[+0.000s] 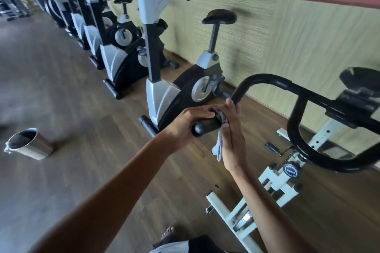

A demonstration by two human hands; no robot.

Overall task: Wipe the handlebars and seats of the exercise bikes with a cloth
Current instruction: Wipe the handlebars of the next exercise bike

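Note:
A white-framed exercise bike stands in front of me with a black looped handlebar. My left hand grips the near end of the handlebar grip. Just beyond it, my right hand presses a light blue cloth against the bar, fingers mostly straight and pointing up. A tail of the cloth hangs below the bar. The bike's black seat is at the far right.
A row of silver and black exercise bikes lines the wall to the left, the nearest with a black seat. A steel bucket stands on the wooden floor at left. My foot shows at the bottom.

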